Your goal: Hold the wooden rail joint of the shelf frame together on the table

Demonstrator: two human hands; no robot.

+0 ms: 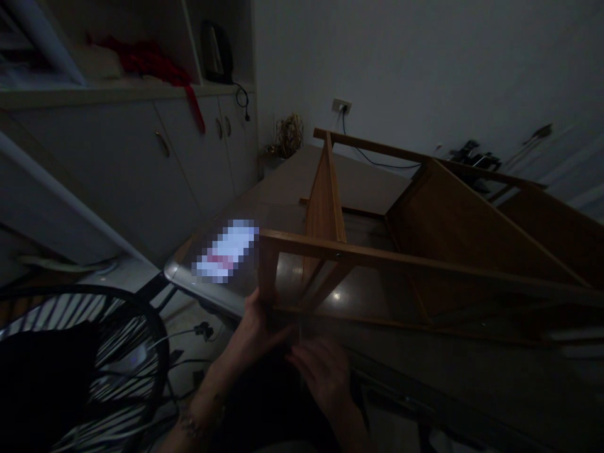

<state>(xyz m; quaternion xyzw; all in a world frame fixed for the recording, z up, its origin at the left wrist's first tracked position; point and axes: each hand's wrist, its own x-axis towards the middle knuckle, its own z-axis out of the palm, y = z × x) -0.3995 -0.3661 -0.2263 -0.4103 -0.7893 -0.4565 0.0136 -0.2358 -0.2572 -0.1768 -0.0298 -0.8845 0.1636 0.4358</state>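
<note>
A wooden shelf rack [377, 255] lies on its side on the table, its shelves standing upright between long rails. My left hand [257, 327] is at the near left end of the rack. Its fingers go around the end piece and are partly hidden by it, while the thumb points right. Below the near lower rail is my right hand [325, 371], fingers curled and bunched, slightly blurred. Whatever lies between those fingertips is too dark and small to make out. A phone [226, 251] with a lit, pixelated screen rests left of the rack.
A black slatted chair [158, 333] stands at the lower left, near cables and a plug [204, 330]. White cabinets [189, 145] line the left, with a kettle [217, 53] and red cloth [141, 56] above. A wall socket [342, 106] holds a plugged-in cord.
</note>
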